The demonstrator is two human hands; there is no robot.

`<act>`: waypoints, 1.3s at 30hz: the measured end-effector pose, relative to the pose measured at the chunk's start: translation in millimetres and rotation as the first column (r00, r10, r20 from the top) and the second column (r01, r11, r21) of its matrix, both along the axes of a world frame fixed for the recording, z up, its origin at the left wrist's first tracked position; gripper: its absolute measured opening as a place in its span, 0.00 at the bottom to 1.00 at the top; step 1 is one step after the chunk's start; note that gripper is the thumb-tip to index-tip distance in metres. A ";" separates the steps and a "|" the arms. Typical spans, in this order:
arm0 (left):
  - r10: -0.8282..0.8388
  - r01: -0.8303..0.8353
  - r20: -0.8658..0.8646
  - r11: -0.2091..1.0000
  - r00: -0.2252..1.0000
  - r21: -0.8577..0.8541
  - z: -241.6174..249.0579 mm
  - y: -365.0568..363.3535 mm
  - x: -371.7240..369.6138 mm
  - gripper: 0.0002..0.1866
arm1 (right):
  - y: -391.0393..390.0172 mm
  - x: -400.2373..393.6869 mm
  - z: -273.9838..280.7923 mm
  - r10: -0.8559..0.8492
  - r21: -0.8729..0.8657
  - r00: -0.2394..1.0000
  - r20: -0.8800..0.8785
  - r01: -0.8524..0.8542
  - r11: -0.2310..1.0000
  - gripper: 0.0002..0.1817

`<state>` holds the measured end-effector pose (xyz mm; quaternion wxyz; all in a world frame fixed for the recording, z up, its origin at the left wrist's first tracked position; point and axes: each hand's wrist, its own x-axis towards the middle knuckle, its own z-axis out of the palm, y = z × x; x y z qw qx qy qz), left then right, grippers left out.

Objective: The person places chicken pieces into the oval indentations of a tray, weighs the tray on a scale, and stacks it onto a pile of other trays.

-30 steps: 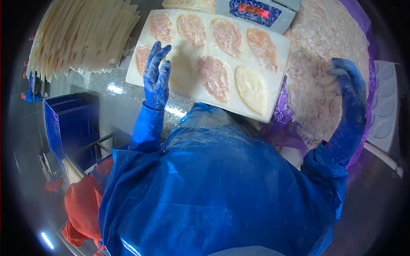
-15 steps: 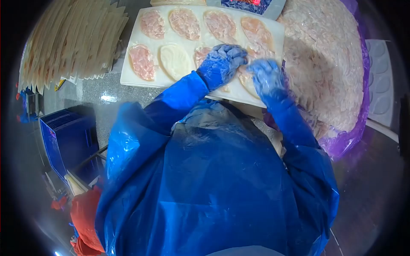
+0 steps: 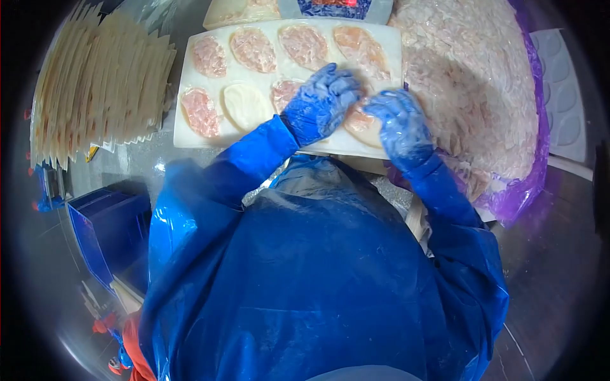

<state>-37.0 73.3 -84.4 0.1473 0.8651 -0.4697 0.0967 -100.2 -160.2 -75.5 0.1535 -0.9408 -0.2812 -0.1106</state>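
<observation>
A white mould tray (image 3: 189,136) holds pale pink raw meat, which looks like chicken, in oval hollows. One hollow (image 3: 246,108) in the front row shows only its bare white surface. My left hand (image 3: 323,105), in a wet blue glove, is closed with bent fingers over the front row, partly covering the meat (image 3: 286,94) there. At the front right hollow, my right hand (image 3: 401,126) has its gloved fingers curled together beside the meat (image 3: 362,120). Whatever either hand's fingers hold is hidden.
A large heap of raw meat (image 3: 473,95) lies on purple plastic film (image 3: 530,197) at the right. Thin trays (image 3: 101,95) stand stacked at the left, above a blue crate (image 3: 108,228). A scale with a lit display (image 3: 337,7) is behind the tray.
The view has shifted, so the tray sits lower and farther left. My right hand has drawn slightly toward me, and more of the front right meat shows between my hands.
</observation>
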 end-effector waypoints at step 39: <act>-0.755 -0.873 -0.640 0.208 0.144 -0.441 41.1 36.3 -24.3 0.23 | 97.4 54.9 64.4 0.264 0.798 0.765 -0.587 0.491 0.350 0.13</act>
